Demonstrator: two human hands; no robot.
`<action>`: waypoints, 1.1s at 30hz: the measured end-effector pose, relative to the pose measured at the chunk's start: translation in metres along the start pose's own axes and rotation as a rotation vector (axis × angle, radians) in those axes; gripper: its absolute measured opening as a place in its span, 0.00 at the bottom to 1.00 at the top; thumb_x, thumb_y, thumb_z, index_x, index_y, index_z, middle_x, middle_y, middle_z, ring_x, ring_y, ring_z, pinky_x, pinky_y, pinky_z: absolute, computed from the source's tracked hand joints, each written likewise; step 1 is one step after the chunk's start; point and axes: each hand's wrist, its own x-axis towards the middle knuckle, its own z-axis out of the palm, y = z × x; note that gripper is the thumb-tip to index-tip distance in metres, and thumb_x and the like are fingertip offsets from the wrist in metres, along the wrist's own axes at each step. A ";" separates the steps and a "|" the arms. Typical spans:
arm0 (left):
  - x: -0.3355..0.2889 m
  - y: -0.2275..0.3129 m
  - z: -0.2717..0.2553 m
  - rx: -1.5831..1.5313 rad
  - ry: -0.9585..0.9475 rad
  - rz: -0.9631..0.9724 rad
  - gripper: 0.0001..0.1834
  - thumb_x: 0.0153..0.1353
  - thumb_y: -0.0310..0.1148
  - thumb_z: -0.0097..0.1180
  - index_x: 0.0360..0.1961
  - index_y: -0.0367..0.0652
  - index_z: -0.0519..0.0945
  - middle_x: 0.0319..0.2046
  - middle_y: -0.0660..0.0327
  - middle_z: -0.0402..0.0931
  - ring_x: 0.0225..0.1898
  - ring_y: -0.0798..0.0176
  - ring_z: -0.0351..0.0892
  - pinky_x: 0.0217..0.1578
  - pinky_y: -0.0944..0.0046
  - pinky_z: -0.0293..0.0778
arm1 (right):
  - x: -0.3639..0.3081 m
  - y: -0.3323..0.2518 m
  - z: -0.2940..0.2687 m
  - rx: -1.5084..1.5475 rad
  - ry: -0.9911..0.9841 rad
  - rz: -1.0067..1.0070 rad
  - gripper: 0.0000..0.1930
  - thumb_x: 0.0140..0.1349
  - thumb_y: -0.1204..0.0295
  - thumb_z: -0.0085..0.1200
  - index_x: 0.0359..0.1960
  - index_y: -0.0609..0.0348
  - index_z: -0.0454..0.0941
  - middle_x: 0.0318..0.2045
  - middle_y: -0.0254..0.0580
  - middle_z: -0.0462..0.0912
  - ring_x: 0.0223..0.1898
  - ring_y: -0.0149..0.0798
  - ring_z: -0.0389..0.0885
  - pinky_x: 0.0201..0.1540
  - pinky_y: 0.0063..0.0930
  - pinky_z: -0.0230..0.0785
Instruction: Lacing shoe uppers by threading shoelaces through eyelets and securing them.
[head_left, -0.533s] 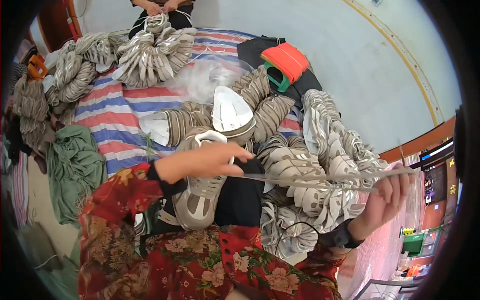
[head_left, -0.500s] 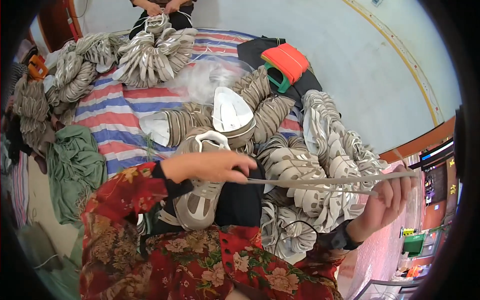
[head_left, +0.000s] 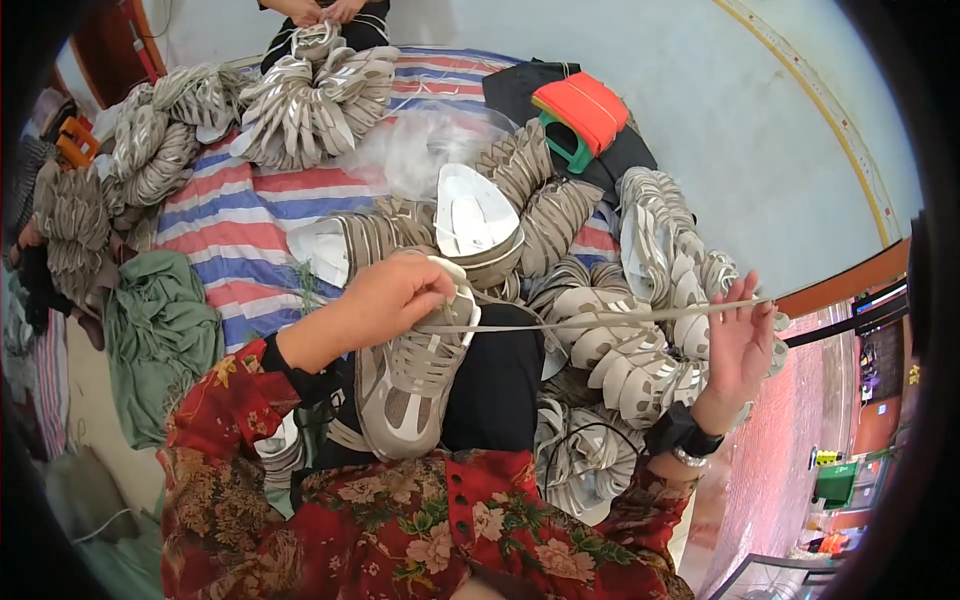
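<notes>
A beige and brown sneaker upper (head_left: 405,385) lies on my lap with its toe toward me, its front laced in rows. My left hand (head_left: 390,295) is closed at its collar, fingertips pinched together at the edge; exactly which part they grip is hidden. From the upper, just below that hand, a flat beige shoelace (head_left: 600,321) stretches to the right in a long line. Out at the right, my right hand (head_left: 738,345) is raised with palm showing and fingers apart, the lace passing across the fingers.
Bundles of uppers (head_left: 640,350) lie beyond my lap and to the right. A white-lined upper (head_left: 475,215) rests ahead on a striped sheet (head_left: 225,240). Green cloth (head_left: 160,340) lies left, an orange-and-green stool (head_left: 585,110) farther off. Another person's hands (head_left: 325,12) work at the top.
My left hand has moved left and up to the upper's collar. My right hand has risen slightly and moved left, its fingers spreading. The doubled lace now runs as a single line.
</notes>
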 end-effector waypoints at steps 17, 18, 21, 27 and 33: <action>0.020 -0.006 0.050 0.510 0.104 -0.190 0.14 0.52 0.43 0.62 0.30 0.43 0.81 0.43 0.56 0.72 0.47 0.49 0.69 0.45 0.53 0.67 | -0.075 0.225 0.033 -1.653 -0.876 -0.395 0.11 0.53 0.72 0.60 0.37 0.53 0.75 0.27 0.33 0.75 0.26 0.38 0.75 0.30 0.30 0.63; 0.018 -0.012 0.052 0.511 0.104 -0.194 0.14 0.52 0.43 0.62 0.30 0.43 0.81 0.43 0.56 0.72 0.47 0.49 0.69 0.45 0.53 0.67 | -0.073 0.227 0.034 -1.649 -0.879 -0.393 0.11 0.53 0.72 0.60 0.37 0.53 0.75 0.27 0.33 0.75 0.26 0.38 0.75 0.30 0.30 0.63; 0.017 -0.025 0.050 0.386 0.240 -0.012 0.12 0.55 0.40 0.59 0.29 0.41 0.81 0.37 0.56 0.76 0.45 0.50 0.72 0.42 0.53 0.69 | -0.068 0.232 0.037 -1.676 -0.965 -0.358 0.10 0.54 0.71 0.59 0.37 0.54 0.75 0.26 0.35 0.76 0.27 0.39 0.76 0.30 0.31 0.64; 0.020 -0.021 0.044 0.225 0.103 -0.151 0.15 0.59 0.43 0.54 0.27 0.40 0.79 0.27 0.51 0.77 0.34 0.47 0.77 0.39 0.52 0.70 | -0.069 0.235 0.044 -1.426 -0.797 0.153 0.07 0.56 0.71 0.56 0.33 0.59 0.74 0.22 0.40 0.77 0.24 0.45 0.77 0.28 0.35 0.68; 0.027 -0.018 0.040 0.287 -0.115 -0.232 0.13 0.59 0.37 0.52 0.39 0.40 0.78 0.30 0.54 0.80 0.33 0.54 0.80 0.37 0.59 0.73 | -0.083 0.227 0.054 -1.254 -0.648 0.595 0.06 0.55 0.73 0.55 0.32 0.60 0.72 0.20 0.43 0.74 0.24 0.45 0.77 0.28 0.33 0.68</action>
